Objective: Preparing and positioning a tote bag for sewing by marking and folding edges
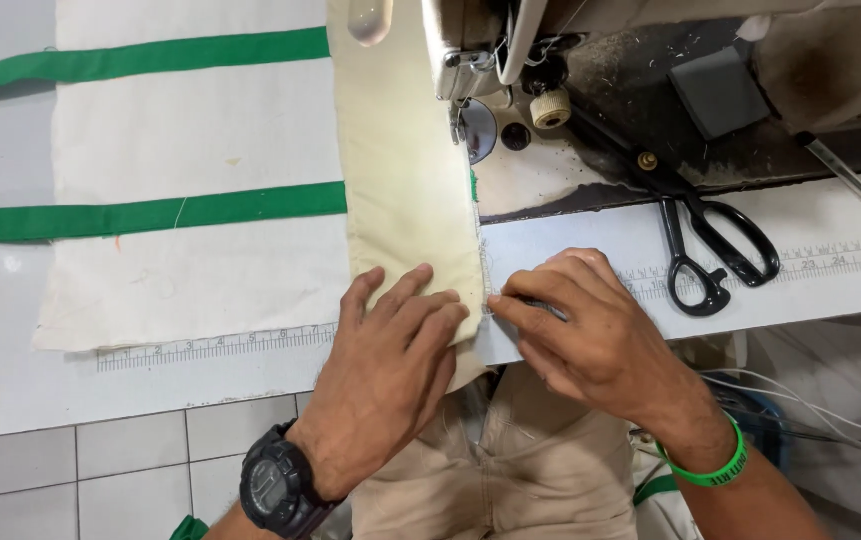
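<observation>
Cream fabric [406, 190] beside black scissors [711, 250]

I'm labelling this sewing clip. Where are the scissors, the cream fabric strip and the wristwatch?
scissors [713, 245]: head view, on the black handles.
cream fabric strip [406, 180]: head view, mid-strip, above the left hand.
wristwatch [276, 487]: head view, on its black face.
</observation>
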